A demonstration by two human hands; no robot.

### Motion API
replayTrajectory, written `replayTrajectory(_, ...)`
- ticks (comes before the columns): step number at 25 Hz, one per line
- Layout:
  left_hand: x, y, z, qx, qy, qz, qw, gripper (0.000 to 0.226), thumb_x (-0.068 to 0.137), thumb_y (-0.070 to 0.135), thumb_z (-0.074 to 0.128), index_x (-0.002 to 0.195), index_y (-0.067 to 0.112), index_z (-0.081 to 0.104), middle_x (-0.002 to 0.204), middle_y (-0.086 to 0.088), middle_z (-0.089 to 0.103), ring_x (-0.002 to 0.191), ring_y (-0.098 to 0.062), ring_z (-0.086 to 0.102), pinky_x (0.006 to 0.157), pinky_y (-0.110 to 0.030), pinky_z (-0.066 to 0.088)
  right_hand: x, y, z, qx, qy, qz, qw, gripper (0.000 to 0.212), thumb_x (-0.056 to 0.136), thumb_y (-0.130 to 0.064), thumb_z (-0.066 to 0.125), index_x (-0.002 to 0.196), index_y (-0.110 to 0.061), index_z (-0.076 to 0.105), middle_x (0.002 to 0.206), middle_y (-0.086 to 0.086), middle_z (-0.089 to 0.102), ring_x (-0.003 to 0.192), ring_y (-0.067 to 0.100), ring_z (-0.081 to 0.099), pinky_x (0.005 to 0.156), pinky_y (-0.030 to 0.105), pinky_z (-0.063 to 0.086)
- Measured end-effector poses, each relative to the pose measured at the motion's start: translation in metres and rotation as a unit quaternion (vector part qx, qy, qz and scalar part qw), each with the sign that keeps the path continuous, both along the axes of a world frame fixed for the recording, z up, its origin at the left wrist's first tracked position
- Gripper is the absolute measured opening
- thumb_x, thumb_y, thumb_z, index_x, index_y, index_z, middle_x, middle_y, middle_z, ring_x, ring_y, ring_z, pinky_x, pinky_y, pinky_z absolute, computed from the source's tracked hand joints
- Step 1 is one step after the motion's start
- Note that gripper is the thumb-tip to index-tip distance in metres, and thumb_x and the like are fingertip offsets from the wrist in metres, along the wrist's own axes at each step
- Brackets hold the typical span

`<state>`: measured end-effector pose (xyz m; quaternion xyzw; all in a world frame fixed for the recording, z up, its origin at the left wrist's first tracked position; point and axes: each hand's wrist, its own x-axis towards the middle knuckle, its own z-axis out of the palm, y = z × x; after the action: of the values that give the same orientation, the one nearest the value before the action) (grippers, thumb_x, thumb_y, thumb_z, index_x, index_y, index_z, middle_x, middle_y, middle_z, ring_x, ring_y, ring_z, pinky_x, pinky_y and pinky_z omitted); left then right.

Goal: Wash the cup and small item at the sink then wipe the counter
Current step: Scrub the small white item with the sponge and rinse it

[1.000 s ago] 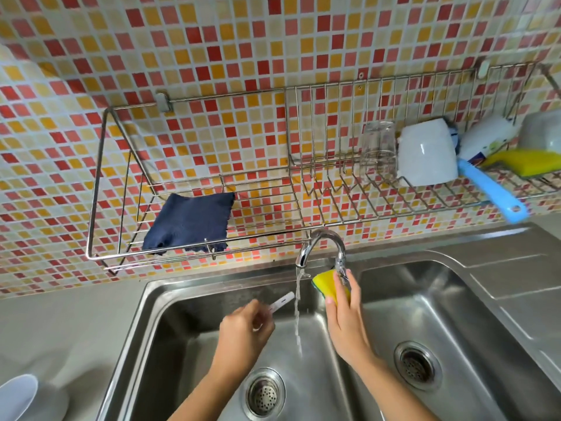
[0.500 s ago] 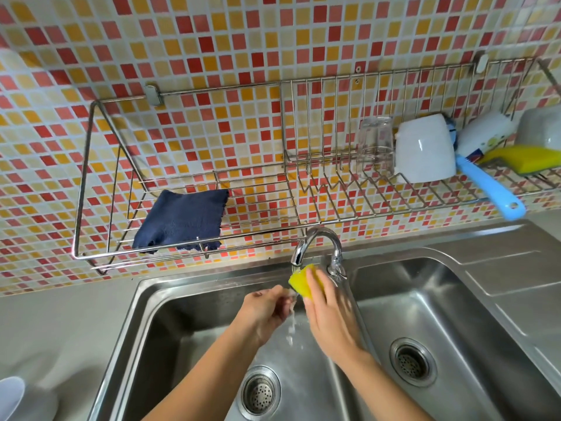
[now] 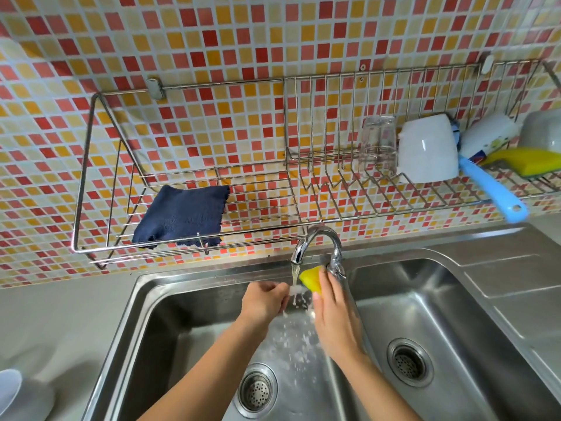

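Tile wall (image 3: 212,41), red/orange/yellow mosaic, fills the top half. Steel double sink (image 3: 194,276) below it, grey worktop (image 3: 60,323) to its left. Wire rack (image 3: 227,85) fixed on the wall above the sink. Navy cloth (image 3: 182,215) lies flat on the rack's left section, front edge hanging a little past the wire.

White cup (image 3: 428,148) sits mouth-down and tilted in the rack's right section, between an upturned clear glass (image 3: 378,144) and a blue brush handle (image 3: 491,189) that pokes out over the rack's front. Second sponge (image 3: 528,161), yellow, far right in the rack. White rounded dish (image 3: 9,387) at the lower left on the worktop, cut off by the frame.

Faucet (image 3: 321,235) runs, its spout over the left basin; water splashes down toward the left drain (image 3: 256,390).

Right hand (image 3: 334,311) over the divider, fingers wrapped on a yellow sponge (image 3: 311,279) held just beside the stream. Left hand (image 3: 264,300) over the left basin, fingers curled, pinching the small item (image 3: 297,289), white, right under the stream and touching or nearly touching the sponge. Item's shape blurred by water, cannot tell more.
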<state>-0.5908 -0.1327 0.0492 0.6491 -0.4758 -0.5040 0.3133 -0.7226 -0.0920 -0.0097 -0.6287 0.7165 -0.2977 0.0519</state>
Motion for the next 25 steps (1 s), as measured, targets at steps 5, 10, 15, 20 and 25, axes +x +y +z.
replayTrajectory(5,0.004,-0.002,0.009,-0.159,-0.168,-0.100,0.968,0.017,0.088,0.023,0.059,0.079,0.013,0.069,0.061,0.003,0.057,0.051,-0.002,0.043,0.046,-0.011,0.035,-0.016,0.002,-0.008,-0.006,-0.114,0.021,0.993,0.050,0.098,-0.033,0.031,0.146,-0.021,0.025,0.151,-0.001,0.028,0.132,0.020,0.037,0.103,0.030,0.032)
replayTrajectory(10,-0.009,-0.010,0.004,-0.191,-0.222,-0.196,0.936,0.027,0.097,0.032,0.045,0.088,0.007,0.043,0.083,-0.016,0.062,0.075,-0.032,0.055,0.063,-0.031,0.033,-0.022,0.003,-0.003,-0.032,-0.207,-0.012,0.978,0.052,0.095,-0.034,0.032,0.144,-0.016,0.031,0.148,0.004,0.033,0.130,0.022,0.040,0.104,0.030,0.032)
replayTrajectory(15,-0.010,-0.010,-0.005,-0.079,-0.057,-0.161,0.982,0.038,0.098,0.039,0.039,0.105,0.001,0.038,0.079,-0.010,0.058,0.063,-0.021,0.052,0.057,-0.032,0.045,-0.020,0.006,-0.002,-0.039,-0.196,0.025,0.979,0.064,0.090,-0.050,0.023,0.144,-0.016,0.030,0.148,0.003,0.033,0.132,0.018,0.037,0.106,0.027,0.028)
replayTrajectory(20,0.000,-0.002,-0.010,-0.030,0.047,-0.191,0.980,0.021,0.100,0.025,0.037,0.091,0.008,0.047,0.067,-0.004,0.043,0.057,-0.013,0.038,0.048,-0.016,0.036,-0.014,0.003,0.001,-0.030,-0.202,0.045,0.978,0.058,0.092,-0.046,0.025,0.145,-0.022,0.024,0.149,-0.002,0.028,0.134,0.013,0.033,0.107,0.025,0.025)
replayTrajectory(25,0.001,-0.004,-0.006,-0.029,0.110,-0.108,0.988,0.009,0.094,0.016,0.056,0.097,0.008,0.053,0.072,-0.007,0.055,0.061,-0.018,0.049,0.057,-0.024,0.043,-0.009,-0.003,0.011,-0.011,-0.179,0.055,0.982,0.049,0.099,-0.032,0.030,0.146,-0.023,0.020,0.152,-0.001,0.021,0.136,0.011,0.026,0.106,0.022,0.020)
